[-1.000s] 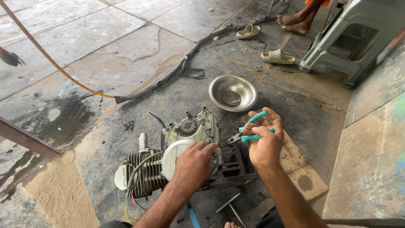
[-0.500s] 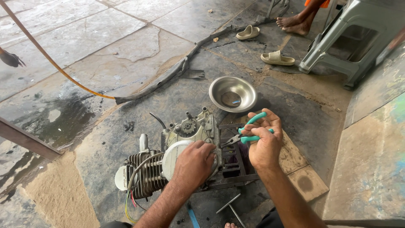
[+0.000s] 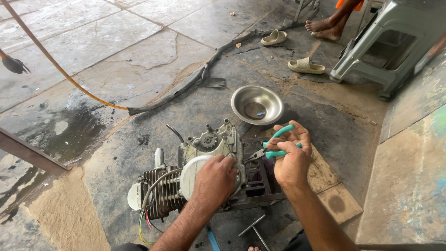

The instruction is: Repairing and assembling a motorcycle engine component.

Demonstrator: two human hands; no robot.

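The fingers (image 3: 290, 139) of the right hand (image 3: 291, 160) curl around the green handles of a pair of pliers (image 3: 272, 147), whose tips point toward nine o'clock at the engine (image 3: 195, 176). The left hand (image 3: 214, 180) lies flat with fingers spread on the engine's round pale cover, gripping nothing. The engine sits on a dark metal frame (image 3: 258, 186) on the floor (image 3: 116, 69). At twelve o'clock from the pliers, well apart, rests a steel bowl (image 3: 257, 104).

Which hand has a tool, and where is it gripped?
The right hand holds pliers by their green handles; the left hand rests on the engine.
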